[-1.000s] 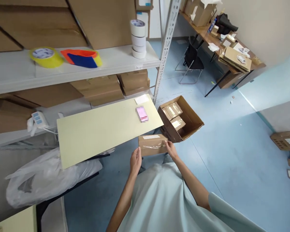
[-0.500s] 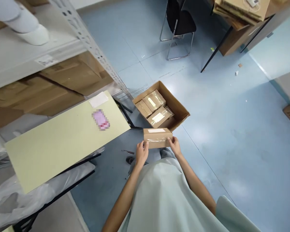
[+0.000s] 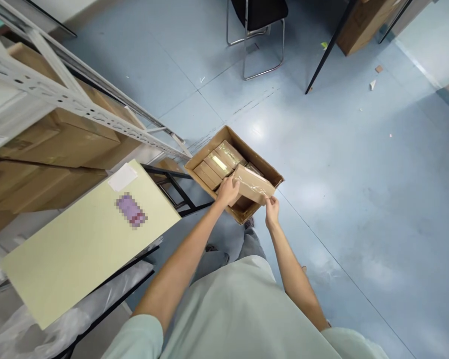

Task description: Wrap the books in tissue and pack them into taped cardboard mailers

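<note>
A small taped cardboard box (image 3: 253,184) is held between my two hands, tilted over the mouth of a large open carton (image 3: 275,174). My left hand (image 3: 228,191) grips its left end, fingers closed on it. At the near right corner, my right hand (image 3: 272,209) pinches the cardboard. Several similar small boxes (image 3: 217,163) lie inside the carton, packed along its left and far sides; some carry clear tape and a pale label. The held box hides part of the carton's inside.
On my left stands a pale yellow table (image 3: 86,249) with a white paper (image 3: 122,177) and a blurred purple item (image 3: 131,210) on it. Metal shelving (image 3: 97,112) with brown cartons rises behind. A black chair (image 3: 264,15) and a table leg (image 3: 327,52) are farther off.
Both hands have carried the small box forward from near my body to over the open carton, and it is now tilted. My view has shifted, with the carton nearer the middle.
</note>
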